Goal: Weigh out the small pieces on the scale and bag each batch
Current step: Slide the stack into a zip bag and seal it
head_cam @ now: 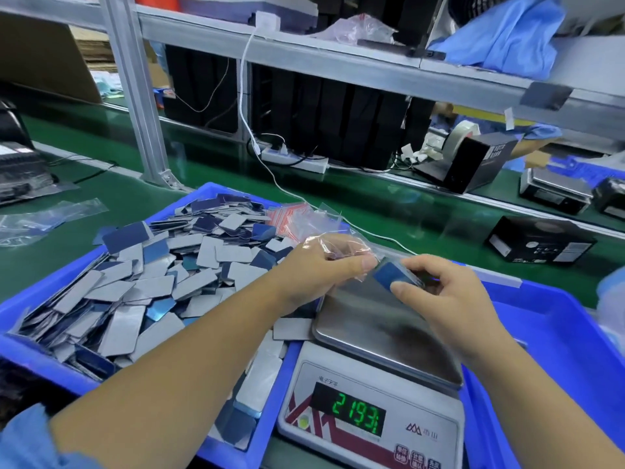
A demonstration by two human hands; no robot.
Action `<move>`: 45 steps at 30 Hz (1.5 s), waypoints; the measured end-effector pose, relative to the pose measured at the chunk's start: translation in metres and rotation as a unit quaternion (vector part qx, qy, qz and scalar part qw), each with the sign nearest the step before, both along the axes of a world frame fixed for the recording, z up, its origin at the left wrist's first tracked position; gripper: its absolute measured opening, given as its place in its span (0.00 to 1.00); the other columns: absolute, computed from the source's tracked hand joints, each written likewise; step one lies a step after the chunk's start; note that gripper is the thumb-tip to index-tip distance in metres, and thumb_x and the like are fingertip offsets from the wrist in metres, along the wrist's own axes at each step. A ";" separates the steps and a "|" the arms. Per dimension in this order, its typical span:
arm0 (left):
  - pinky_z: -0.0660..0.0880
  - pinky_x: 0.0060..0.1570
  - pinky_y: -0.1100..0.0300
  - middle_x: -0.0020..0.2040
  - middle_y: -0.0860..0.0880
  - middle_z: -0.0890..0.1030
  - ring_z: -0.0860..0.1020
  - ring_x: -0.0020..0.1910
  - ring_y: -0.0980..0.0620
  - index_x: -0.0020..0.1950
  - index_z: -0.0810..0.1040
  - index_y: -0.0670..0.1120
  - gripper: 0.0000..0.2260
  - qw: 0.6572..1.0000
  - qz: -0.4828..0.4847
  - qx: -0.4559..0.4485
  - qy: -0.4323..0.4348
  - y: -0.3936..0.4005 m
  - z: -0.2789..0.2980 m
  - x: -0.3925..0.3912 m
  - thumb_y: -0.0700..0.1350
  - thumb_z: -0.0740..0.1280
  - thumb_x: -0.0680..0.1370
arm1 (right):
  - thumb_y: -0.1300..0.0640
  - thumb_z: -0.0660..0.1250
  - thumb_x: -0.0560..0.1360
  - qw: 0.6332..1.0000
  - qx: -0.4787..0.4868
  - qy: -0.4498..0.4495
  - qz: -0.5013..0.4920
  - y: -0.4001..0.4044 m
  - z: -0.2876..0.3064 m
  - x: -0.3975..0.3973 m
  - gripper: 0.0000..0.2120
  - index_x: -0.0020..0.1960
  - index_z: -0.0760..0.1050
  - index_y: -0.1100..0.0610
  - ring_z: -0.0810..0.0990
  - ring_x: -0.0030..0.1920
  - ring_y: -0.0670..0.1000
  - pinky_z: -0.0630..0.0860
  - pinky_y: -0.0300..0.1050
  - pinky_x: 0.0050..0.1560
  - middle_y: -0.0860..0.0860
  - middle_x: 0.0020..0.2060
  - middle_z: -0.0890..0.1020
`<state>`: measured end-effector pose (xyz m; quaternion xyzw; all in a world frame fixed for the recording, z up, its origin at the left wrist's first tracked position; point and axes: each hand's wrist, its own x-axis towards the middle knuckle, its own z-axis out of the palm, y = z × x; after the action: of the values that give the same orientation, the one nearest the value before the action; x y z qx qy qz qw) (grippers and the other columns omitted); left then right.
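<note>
1. A green counter [101, 184] under a metal shelf [338, 62], with a power strip [294, 159] and tape dispenser [466, 154] beyond the hands
2. Left hand [318, 269] grips a clear bag [338, 247]; right hand [449, 299] pinches a batch of blue pieces [394, 274] at its mouth, above the scale [378, 384]
3. Loose pieces [135, 286] fill the blue tray [40, 363] left of the hands
4. Scale display reads 2193 in green; its logo is illegible
</note>
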<state>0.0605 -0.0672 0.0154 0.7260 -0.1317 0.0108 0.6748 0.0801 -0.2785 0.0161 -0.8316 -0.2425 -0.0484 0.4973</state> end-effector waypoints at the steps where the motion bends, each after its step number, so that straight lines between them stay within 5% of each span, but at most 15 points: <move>1: 0.66 0.29 0.67 0.32 0.57 0.78 0.70 0.27 0.59 0.38 0.83 0.57 0.07 1.000 0.002 0.002 0.003 -0.001 0.001 0.000 0.49 0.71 0.77 | 0.53 0.73 0.68 0.999 0.045 0.009 0.005 0.001 0.001 -0.001 0.10 0.47 0.82 0.42 0.78 0.36 0.46 0.74 0.41 0.40 0.45 0.38 0.84; 3: 0.65 0.30 0.65 0.31 0.57 0.78 0.68 0.27 0.58 0.41 0.83 0.55 0.04 1.000 0.009 -0.008 0.010 -0.002 0.001 0.000 0.51 0.71 0.75 | 0.54 0.72 0.67 0.995 0.097 0.004 0.022 0.002 0.002 -0.005 0.10 0.47 0.82 0.43 0.77 0.37 0.48 0.74 0.46 0.40 0.49 0.39 0.84; 8: 0.66 0.28 0.67 0.32 0.55 0.79 0.70 0.27 0.60 0.43 0.85 0.54 0.09 0.999 0.009 -0.033 -0.005 -0.003 0.000 0.002 0.57 0.74 0.69 | 0.58 0.72 0.68 0.992 0.116 -0.034 0.028 0.006 -0.001 -0.008 0.10 0.47 0.81 0.45 0.77 0.38 0.46 0.73 0.37 0.40 0.44 0.39 0.82; 12: 0.65 0.28 0.67 0.31 0.55 0.78 0.68 0.27 0.58 0.43 0.86 0.55 0.09 0.998 -0.002 -0.056 0.007 -0.005 0.000 0.003 0.57 0.74 0.67 | 0.60 0.71 0.69 0.992 0.104 -0.071 0.017 0.011 -0.002 -0.009 0.12 0.48 0.81 0.45 0.79 0.40 0.51 0.75 0.46 0.40 0.45 0.41 0.82; 16: 0.63 0.28 0.67 0.36 0.40 0.73 0.65 0.28 0.54 0.40 0.84 0.48 0.14 0.997 -0.010 -0.071 0.004 -0.005 0.002 0.001 0.58 0.71 0.69 | 0.60 0.71 0.69 0.988 0.089 -0.123 -0.011 0.010 -0.001 -0.008 0.13 0.47 0.80 0.42 0.76 0.37 0.52 0.72 0.45 0.36 0.46 0.40 0.80; 23: 0.62 0.28 0.66 0.31 0.46 0.68 0.64 0.28 0.54 0.46 0.83 0.42 0.13 0.998 -0.015 -0.056 0.019 -0.008 0.003 -0.001 0.51 0.67 0.77 | 0.55 0.71 0.70 0.983 0.074 -0.165 -0.040 0.009 0.002 -0.008 0.11 0.49 0.80 0.41 0.74 0.35 0.51 0.71 0.40 0.34 0.44 0.41 0.80; 30: 0.65 0.30 0.63 0.34 0.52 0.78 0.68 0.30 0.53 0.42 0.84 0.57 0.02 0.997 0.032 -0.056 0.035 -0.008 0.002 0.000 0.50 0.72 0.73 | 0.57 0.73 0.68 0.988 0.156 0.017 0.000 0.015 -0.001 -0.011 0.13 0.49 0.82 0.41 0.73 0.25 0.46 0.71 0.42 0.24 0.49 0.36 0.83; 35: 0.67 0.28 0.68 0.32 0.56 0.78 0.72 0.28 0.60 0.48 0.83 0.48 0.03 0.998 0.007 -0.057 0.040 -0.004 0.000 0.001 0.46 0.72 0.76 | 0.56 0.73 0.66 0.972 0.197 0.127 0.007 0.018 -0.005 -0.007 0.12 0.49 0.84 0.47 0.72 0.23 0.51 0.70 0.42 0.24 0.56 0.36 0.84; 41: 0.72 0.34 0.64 0.37 0.55 0.82 0.76 0.32 0.60 0.41 0.85 0.57 0.02 0.998 0.017 -0.032 0.043 -0.003 -0.001 0.001 0.50 0.74 0.70 | 0.59 0.76 0.65 0.957 0.212 0.198 0.022 0.018 -0.004 -0.006 0.13 0.49 0.83 0.52 0.70 0.23 0.53 0.68 0.42 0.23 0.57 0.40 0.83; 45: 0.72 0.35 0.64 0.36 0.53 0.81 0.76 0.34 0.58 0.45 0.86 0.52 0.05 0.999 -0.004 -0.012 0.045 -0.005 -0.001 0.001 0.47 0.75 0.70 | 0.66 0.76 0.67 0.957 0.180 0.223 0.044 0.013 0.001 -0.007 0.13 0.46 0.81 0.52 0.69 0.23 0.53 0.66 0.41 0.21 0.56 0.38 0.84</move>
<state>0.0617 -0.0721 0.0143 0.7168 -0.1039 -0.0229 0.6891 0.0729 -0.2656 0.0174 -0.7064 -0.1493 0.1176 0.6818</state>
